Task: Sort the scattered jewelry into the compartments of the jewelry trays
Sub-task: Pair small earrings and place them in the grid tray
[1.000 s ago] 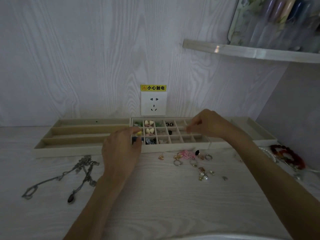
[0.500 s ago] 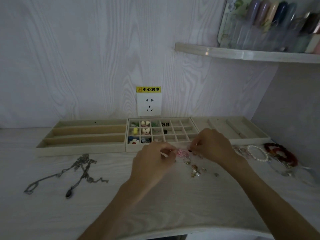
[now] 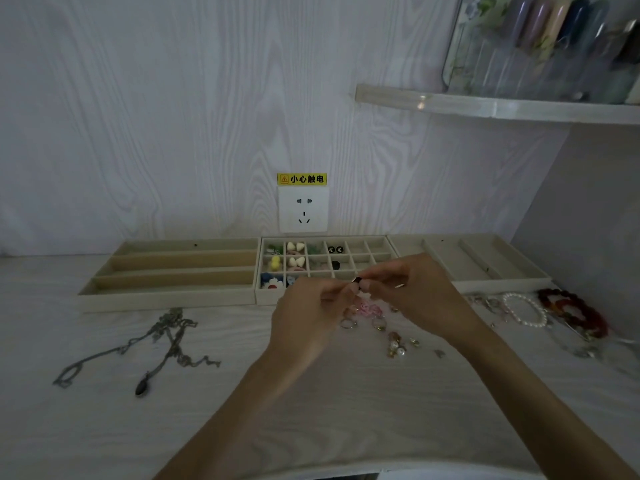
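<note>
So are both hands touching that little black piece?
Touching: the head view shows the left hand and right hand pinching the small black piece between their fingertips.

Beige trays (image 3: 166, 299) — yellow warning label (image 3: 302, 179)

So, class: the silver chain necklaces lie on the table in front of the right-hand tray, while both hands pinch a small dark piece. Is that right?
Not quite. The head view shows the silver chain necklaces in front of the left-hand tray, not the right-hand one. Both the left hand and right hand do pinch the small dark piece.
</note>
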